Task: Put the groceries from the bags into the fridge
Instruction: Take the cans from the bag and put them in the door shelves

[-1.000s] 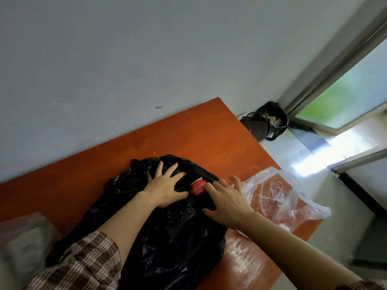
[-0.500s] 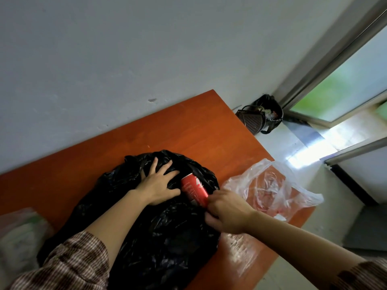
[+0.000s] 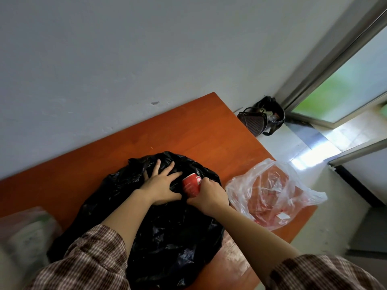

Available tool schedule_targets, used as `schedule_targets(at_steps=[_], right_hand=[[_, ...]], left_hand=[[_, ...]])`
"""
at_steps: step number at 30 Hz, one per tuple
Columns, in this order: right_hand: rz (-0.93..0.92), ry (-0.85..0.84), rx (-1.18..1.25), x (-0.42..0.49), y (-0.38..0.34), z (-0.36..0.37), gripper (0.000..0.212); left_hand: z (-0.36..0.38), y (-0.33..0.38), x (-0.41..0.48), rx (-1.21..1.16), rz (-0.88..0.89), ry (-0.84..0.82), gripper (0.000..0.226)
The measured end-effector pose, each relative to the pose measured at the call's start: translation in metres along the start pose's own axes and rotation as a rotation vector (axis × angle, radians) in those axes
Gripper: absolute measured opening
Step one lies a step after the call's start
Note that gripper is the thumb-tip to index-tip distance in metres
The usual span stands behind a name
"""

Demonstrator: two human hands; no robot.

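Note:
A black plastic bag (image 3: 167, 237) lies on the orange wooden table (image 3: 188, 135). A red can (image 3: 190, 184) pokes out of the bag's opening. My right hand (image 3: 209, 195) grips the lower part of the can with curled fingers. My left hand (image 3: 161, 185) lies flat with spread fingers on the black bag, just left of the can. A clear plastic bag (image 3: 270, 195) holding something red lies to the right, by the table's edge. The fridge is out of view.
A pale bag (image 3: 27, 237) sits at the table's left edge. The wall runs along the table's far side. On the floor past the right corner stand a dark woven basket (image 3: 254, 122) and a black bin (image 3: 274, 114), beside a glass door.
My right hand went from resting flat beside the can to gripping it. More of the red can has come out of the black bag. My left hand stayed on the bag.

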State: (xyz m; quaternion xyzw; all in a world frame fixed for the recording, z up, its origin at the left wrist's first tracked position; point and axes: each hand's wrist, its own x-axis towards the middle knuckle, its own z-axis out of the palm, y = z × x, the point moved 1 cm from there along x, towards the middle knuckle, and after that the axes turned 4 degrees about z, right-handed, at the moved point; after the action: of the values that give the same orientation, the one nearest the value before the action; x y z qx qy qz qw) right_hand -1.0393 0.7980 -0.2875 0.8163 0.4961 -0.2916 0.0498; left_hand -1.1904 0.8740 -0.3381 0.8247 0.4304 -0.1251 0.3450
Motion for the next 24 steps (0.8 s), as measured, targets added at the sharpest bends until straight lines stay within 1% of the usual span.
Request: schedule_targets(at_steps=[3,6,8,11,14,16,19,24], right_hand=[[0.008,0.023,0.233,-0.008,0.005,-0.012,0.056],[-0.027,0.078,0.404,-0.017,0.013,-0.023,0.062],[-0.076,0.111,0.513,-0.025,0.018,-0.032,0.065],[-0.17,0.144,0.64,-0.042,0.024,-0.053,0.064],[-0.247,0.176,0.832,-0.058,0.035,-0.077,0.067],[-0.28,0.195,0.907,-0.07,0.047,-0.094,0.069],[-0.32,0.252,0.945,-0.096,0.075,-0.123,0.07],[-0.306,0.441,0.987,-0.151,0.156,-0.164,0.069]], left_hand=[[-0.005,0.002,-0.001,-0.007,-0.014,-0.027,0.079],[-0.007,0.004,-0.007,-0.013,-0.05,-0.021,0.072],[-0.007,0.006,-0.011,-0.058,-0.073,0.001,0.068],[-0.013,0.018,-0.019,-0.089,-0.098,0.122,0.061],[-0.032,0.043,-0.03,-0.11,-0.127,0.341,0.056],[-0.046,0.065,-0.035,-0.143,-0.111,0.458,0.052],[-0.065,0.111,-0.041,-0.118,-0.038,0.552,0.046],[-0.074,0.221,-0.048,-0.086,0.121,0.639,0.042]])
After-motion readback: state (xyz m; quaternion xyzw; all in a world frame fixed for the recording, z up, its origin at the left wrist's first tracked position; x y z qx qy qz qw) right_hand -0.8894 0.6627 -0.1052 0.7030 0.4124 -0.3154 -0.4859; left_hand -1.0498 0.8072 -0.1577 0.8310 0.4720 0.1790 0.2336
